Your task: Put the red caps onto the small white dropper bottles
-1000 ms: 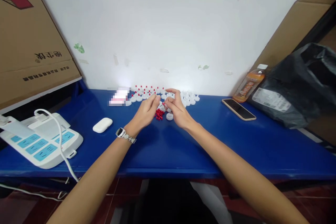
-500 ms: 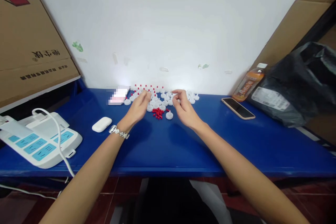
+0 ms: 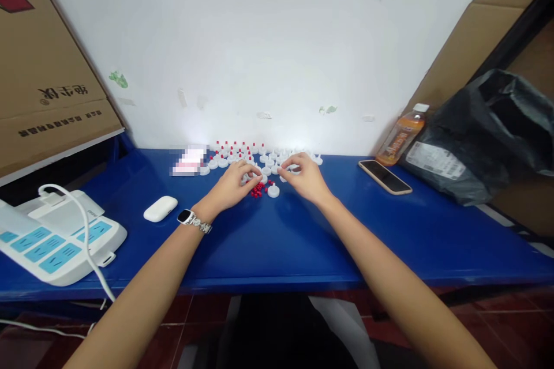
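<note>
My left hand (image 3: 237,183) is over the left side of a small heap of red tips (image 3: 258,191), thumb and forefinger drawn together at its edge. Whatever they pinch is too small to make out. My right hand (image 3: 305,177) hovers by the loose white caps, its thumb and forefinger curled close together; anything between them cannot be made out. Between the hands, a single white cap (image 3: 273,191) with a spout stands upright. Behind the left hand are rows of white caps with red tips (image 3: 223,161). Plain white caps (image 3: 270,158) lie farther right, partly hidden by my right hand.
On the blue table (image 3: 268,248) are a white earbud case (image 3: 160,209), a power strip (image 3: 56,248) with a cable, and a blurred-out card (image 3: 189,160). At right are a phone (image 3: 385,177), an orange drink bottle (image 3: 401,137) and a black plastic bag (image 3: 471,138). A white wall rises behind.
My left hand has come from the white caps toward me and right, to the red tips. My right hand's thumb and forefinger have drawn closer together. The whole view has shifted slightly.
</note>
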`<state>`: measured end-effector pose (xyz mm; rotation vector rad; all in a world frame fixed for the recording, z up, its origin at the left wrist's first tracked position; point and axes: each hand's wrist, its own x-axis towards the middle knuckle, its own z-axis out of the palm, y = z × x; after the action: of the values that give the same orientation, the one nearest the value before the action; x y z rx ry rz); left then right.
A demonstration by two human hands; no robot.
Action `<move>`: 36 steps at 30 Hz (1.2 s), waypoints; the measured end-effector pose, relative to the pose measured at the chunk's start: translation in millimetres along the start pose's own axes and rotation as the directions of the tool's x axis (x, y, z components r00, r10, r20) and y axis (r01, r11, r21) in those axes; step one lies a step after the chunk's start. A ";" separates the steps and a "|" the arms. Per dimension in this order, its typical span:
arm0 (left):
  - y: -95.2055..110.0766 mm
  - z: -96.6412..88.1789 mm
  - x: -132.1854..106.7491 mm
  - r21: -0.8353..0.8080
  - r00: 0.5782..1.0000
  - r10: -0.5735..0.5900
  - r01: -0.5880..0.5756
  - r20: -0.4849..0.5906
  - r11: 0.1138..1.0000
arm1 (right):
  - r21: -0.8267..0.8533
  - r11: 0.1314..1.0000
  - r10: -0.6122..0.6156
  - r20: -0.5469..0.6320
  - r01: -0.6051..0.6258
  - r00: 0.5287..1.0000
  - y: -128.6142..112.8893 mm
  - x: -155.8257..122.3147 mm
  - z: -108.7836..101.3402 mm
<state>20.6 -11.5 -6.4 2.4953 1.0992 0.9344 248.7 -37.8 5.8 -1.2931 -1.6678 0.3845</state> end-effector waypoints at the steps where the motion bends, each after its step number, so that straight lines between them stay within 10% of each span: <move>1: -1.1 -1.0 -0.6 -0.003 1.000 -0.009 0.009 -0.003 1.000 | -0.048 0.999 0.012 -0.014 -0.012 1.000 2.0 1.0 -0.8; 21: 9.0 5.4 -1.9 -0.074 0.997 0.006 -0.001 0.074 0.997 | -0.261 0.959 0.182 0.251 -0.115 0.951 11.8 -2.9 -0.3; 25: 7.6 4.0 -2.0 -0.048 0.999 -0.001 0.003 0.042 0.999 | -0.207 0.978 0.020 0.192 0.021 0.981 2.5 -7.4 1.0; 29: 5.0 3.0 -2.6 -0.010 1.000 -0.005 0.005 0.014 1.000 | -0.056 0.974 -0.186 0.357 0.219 0.915 3.2 -9.6 5.0; 36: 4.2 2.7 -2.2 -0.008 1.000 -0.022 0.023 0.015 1.000 | -0.214 0.969 -0.052 0.315 0.124 0.948 25.2 5.8 -1.8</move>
<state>23.6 -15.9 -7.5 2.4744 1.1146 0.9110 264.7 -23.5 -8.7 -1.3738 -2.0774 0.3589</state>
